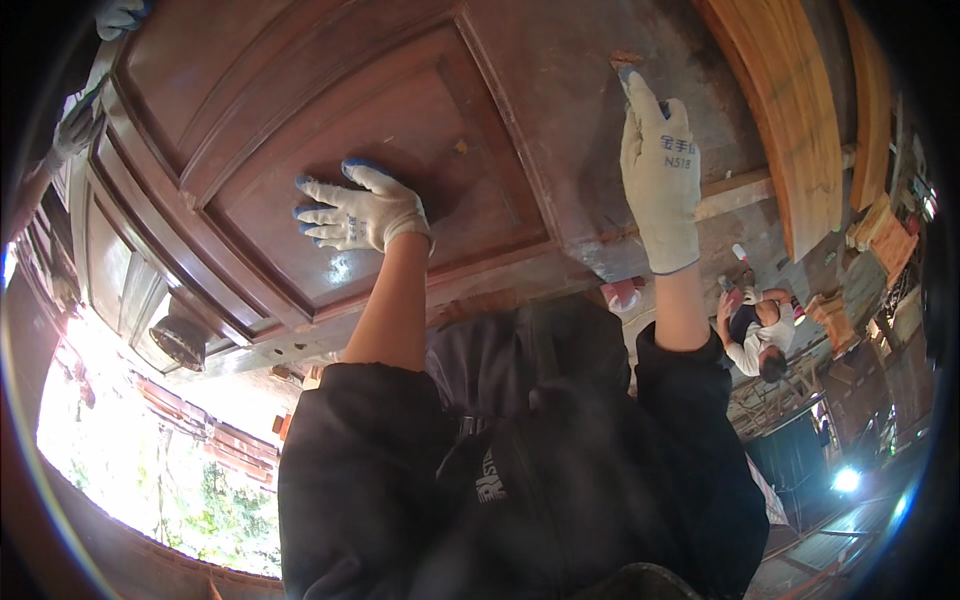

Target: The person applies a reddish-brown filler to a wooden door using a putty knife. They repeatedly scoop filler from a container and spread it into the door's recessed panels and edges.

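Observation:
Dark reddish-brown panelled wood point(400, 170) with raised moulding lies under both my hands. My left hand point(360, 212), in a white glove with blue fingertips, rests flat on a recessed panel with its fingers spread. Farther right, my right hand point(660, 160) wears a matching glove. Its index finger reaches forward to a small rough reddish-brown patch point(627, 60) on a smoother dark wood surface point(570, 100). The other fingers are curled and mostly hidden, so whatever they may hold cannot be made out.
Another person's gloved hands point(76, 128) touch the piece's left edge. A dark round vessel-like thing point(178, 340) is at lower left. Curved light-brown wood pieces point(790, 110) stand at right, beyond a wooden rail point(735, 196). A person point(765, 335) sits low at right, near a bright lamp point(845, 480).

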The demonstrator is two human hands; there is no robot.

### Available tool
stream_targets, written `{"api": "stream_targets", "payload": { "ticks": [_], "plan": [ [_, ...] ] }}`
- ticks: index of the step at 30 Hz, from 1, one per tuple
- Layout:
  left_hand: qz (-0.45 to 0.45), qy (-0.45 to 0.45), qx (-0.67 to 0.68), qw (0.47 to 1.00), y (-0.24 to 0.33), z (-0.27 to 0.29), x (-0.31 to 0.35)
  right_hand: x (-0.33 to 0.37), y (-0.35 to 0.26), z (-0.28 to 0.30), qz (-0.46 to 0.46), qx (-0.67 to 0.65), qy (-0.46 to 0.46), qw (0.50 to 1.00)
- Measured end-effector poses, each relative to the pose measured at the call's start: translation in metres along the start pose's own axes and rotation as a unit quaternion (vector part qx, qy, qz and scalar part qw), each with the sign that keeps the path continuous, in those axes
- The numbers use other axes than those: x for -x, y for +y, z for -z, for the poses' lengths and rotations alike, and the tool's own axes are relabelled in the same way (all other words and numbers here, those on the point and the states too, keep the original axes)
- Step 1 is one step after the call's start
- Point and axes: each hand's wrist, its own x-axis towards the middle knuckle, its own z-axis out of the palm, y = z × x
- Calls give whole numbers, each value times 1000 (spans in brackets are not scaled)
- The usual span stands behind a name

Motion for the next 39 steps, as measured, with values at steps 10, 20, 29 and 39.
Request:
{"api": "stream_targets", "payload": {
  "ticks": [10, 20, 29, 39],
  "plan": [
    [-3, 10, -16, 1000, -1, -1, 2, 10, -7, 1, -55, -54, -45, 996],
    [-2, 12, -9, 1000, 4, 2, 2, -6, 9, 3, -47, -4, 1, 999],
    [2, 11, -11, 1000, 3, 2, 1, -6, 12, 12, -35, 0, 0, 999],
    [3, 9, -23, 1000, 4, 4, 1, 1, 16, 19, -32, -103, 19, 994]
  ]
}}
